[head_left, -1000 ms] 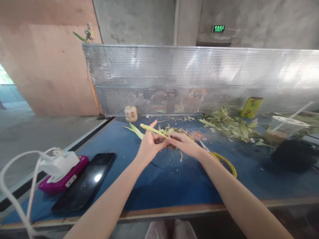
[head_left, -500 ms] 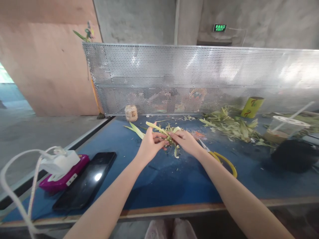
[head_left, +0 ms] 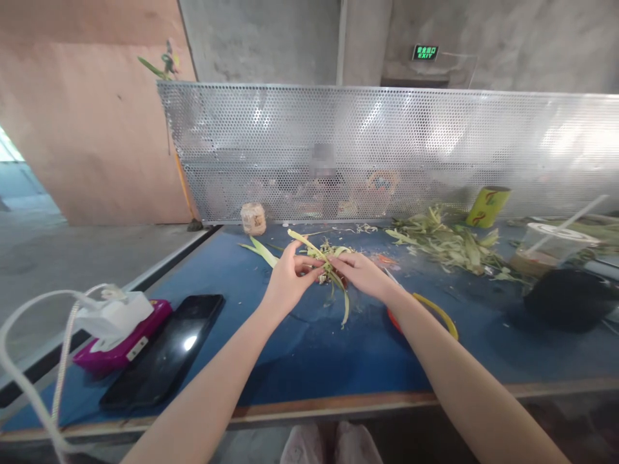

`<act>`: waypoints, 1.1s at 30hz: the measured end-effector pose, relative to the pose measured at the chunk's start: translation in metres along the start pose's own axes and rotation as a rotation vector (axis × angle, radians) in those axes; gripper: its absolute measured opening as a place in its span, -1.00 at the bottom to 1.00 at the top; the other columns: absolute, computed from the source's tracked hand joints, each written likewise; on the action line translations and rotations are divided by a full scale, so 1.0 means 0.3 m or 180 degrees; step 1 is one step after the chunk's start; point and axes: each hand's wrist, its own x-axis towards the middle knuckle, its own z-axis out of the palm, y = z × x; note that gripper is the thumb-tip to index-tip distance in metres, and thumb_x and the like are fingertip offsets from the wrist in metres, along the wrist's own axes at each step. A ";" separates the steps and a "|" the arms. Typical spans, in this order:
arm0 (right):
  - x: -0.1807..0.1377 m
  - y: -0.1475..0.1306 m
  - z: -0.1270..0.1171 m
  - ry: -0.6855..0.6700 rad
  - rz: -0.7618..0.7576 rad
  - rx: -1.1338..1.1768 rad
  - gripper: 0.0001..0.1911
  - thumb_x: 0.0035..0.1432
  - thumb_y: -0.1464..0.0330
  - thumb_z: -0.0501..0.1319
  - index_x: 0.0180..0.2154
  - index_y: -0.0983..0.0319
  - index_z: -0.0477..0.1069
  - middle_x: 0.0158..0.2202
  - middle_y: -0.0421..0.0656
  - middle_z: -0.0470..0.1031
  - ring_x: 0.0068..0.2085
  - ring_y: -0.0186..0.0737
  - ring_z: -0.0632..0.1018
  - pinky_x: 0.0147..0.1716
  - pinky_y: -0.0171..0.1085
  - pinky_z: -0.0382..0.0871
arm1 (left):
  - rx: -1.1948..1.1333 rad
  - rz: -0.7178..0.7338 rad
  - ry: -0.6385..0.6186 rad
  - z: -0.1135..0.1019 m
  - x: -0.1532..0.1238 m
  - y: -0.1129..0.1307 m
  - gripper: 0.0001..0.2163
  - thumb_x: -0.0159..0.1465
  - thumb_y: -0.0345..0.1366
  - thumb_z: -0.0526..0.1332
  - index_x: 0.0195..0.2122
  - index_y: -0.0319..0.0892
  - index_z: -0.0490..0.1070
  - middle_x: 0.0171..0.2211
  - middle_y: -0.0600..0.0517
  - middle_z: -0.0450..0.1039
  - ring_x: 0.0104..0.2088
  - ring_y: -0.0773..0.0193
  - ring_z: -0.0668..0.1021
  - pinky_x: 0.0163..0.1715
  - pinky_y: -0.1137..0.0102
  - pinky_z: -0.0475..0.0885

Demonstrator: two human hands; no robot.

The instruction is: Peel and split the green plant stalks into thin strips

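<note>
My left hand (head_left: 289, 278) and my right hand (head_left: 360, 274) meet over the blue table (head_left: 338, 348), both pinched on a pale green leaf strip (head_left: 309, 248). One end of the strip sticks up to the left above my left hand. Another end (head_left: 345, 306) hangs down below my right fingers. A small heap of leaf scraps (head_left: 333, 250) lies just behind the hands.
Yellow-handled scissors (head_left: 435, 309) lie under my right forearm. A larger leaf pile (head_left: 449, 241), a green cup (head_left: 488, 206), a lidded plastic cup with straw (head_left: 546, 248) and a black object (head_left: 568, 299) sit right. A phone (head_left: 167, 351), a pink device with white charger (head_left: 120, 328) lie left. Perforated metal screen (head_left: 387, 148) behind.
The hands have shifted slightly away and up. A leaf end now hangs longer beneath my right fingers, and the strip's left end points more steeply upward.
</note>
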 end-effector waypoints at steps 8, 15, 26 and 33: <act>0.005 0.002 0.007 -0.0074 0.0049 0.0085 -0.63 0.14 0.20 -0.06 -0.61 0.24 0.19 -0.67 -0.28 0.20 -0.61 -0.41 0.29 -0.55 -0.37 0.18 | 0.0263 0.0051 0.0038 0.002 0.002 -0.023 -0.41 0.05 -0.29 0.20 0.08 -0.27 -0.02 -0.35 -0.04 0.48 -0.46 0.34 0.48 -0.44 0.41 0.38; 0.002 -0.004 0.003 -0.0075 0.0118 0.0037 -0.63 0.13 0.21 -0.05 -0.64 0.24 0.16 -0.68 -0.28 0.20 -0.62 -0.41 0.27 -0.56 -0.37 0.15 | 0.0531 0.0189 0.0065 0.001 -0.002 -0.024 -0.47 0.06 -0.30 0.18 0.05 -0.20 0.02 -0.34 -0.02 0.48 -0.40 0.29 0.50 -0.36 0.35 0.39; 0.001 -0.009 0.005 -0.0124 0.0267 0.0717 -0.67 0.12 0.24 0.01 -0.61 0.26 0.19 -0.67 -0.30 0.19 -0.62 -0.45 0.25 -0.55 -0.38 0.15 | 0.0638 0.0305 0.0055 0.006 -0.005 -0.022 -0.48 0.07 -0.31 0.18 0.05 -0.18 0.03 -0.35 0.00 0.49 -0.39 0.30 0.50 -0.35 0.38 0.37; -0.002 -0.017 0.009 -0.0496 0.0638 0.1696 -0.79 0.11 0.29 0.03 -0.41 0.28 0.34 -0.45 -0.16 0.42 -0.43 -0.36 0.46 -0.43 -0.34 0.30 | 0.0686 0.0490 0.0123 0.007 -0.009 -0.016 -0.53 0.08 -0.35 0.17 0.01 -0.19 0.07 -0.36 0.01 0.49 -0.36 0.31 0.50 -0.35 0.40 0.37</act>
